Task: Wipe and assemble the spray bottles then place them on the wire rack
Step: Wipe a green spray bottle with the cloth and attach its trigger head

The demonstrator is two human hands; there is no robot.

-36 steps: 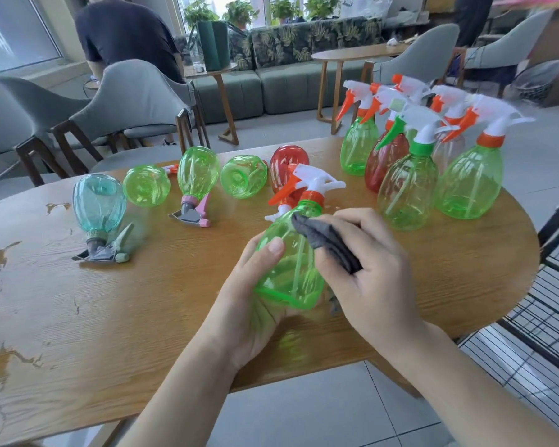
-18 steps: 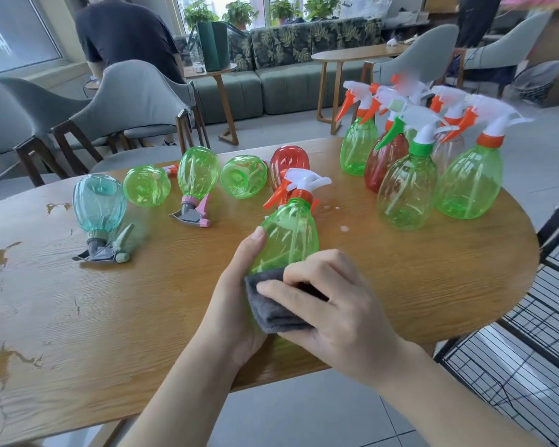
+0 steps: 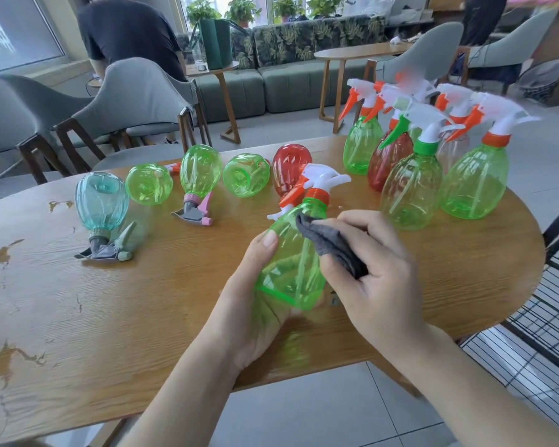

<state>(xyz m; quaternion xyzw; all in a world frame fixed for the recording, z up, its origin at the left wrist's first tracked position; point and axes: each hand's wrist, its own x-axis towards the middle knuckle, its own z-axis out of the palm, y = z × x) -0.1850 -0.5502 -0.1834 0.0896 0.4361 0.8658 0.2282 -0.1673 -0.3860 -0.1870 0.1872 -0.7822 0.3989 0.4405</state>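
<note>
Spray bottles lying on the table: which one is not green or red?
The teal bottle at the far left, with a grey trigger head; the other lying bottles are green or red.

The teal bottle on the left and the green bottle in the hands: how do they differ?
The teal bottle rests on the table inverted on its grey trigger head, untouched; the green bottle is lifted and tilted, nozzle pointing away. The left hand grips the green one while the right hand presses a grey cloth on it. The green one's head is white with an orange collar. Both are clear tinted plastic with spray heads fitted.
</note>
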